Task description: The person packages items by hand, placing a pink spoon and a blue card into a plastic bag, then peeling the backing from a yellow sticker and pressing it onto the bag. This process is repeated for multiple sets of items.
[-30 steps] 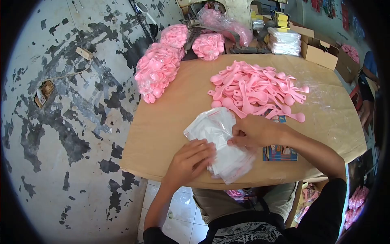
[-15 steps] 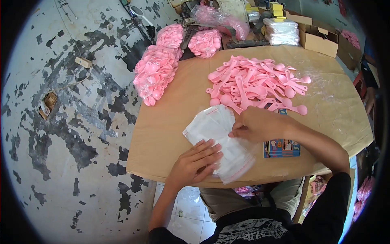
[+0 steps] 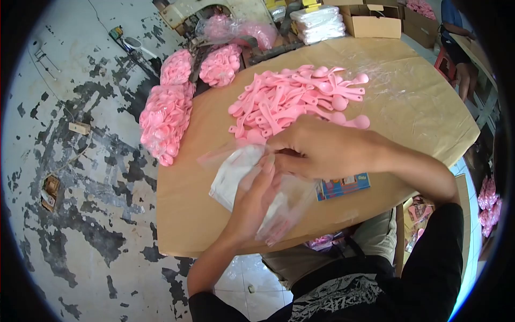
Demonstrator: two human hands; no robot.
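Both my hands meet over a fanned stack of white-looking clear plastic bags (image 3: pixel 230 180) near the table's front edge. My left hand (image 3: pixel 257 196) is closed, its fingertips pinching a clear plastic bag (image 3: pixel 295 201) lifted above the stack. Against those fingertips, my right hand (image 3: pixel 322 150) is curled closed on the same bag; its fingertips are partly hidden. Just beyond my right hand lies a heap of pink plastic spoons (image 3: pixel 295 99). Blue printed cards (image 3: pixel 344 186) lie beneath my right forearm, partly covered by it.
Bulging bags of pink spoons (image 3: pixel 166 121) stand along the table's left edge. At the back are a pile of packed clear bags (image 3: pixel 318 24), a cardboard box (image 3: pixel 373 24) and a sewing-machine-like metal body (image 3: pixel 196 13). Another person (image 3: pixel 462 53) sits at far right.
My left hand has left its flat position on the stack and come up to my right hand, fingers now closed. One bag has been lifted off the stack. The view has shifted right.
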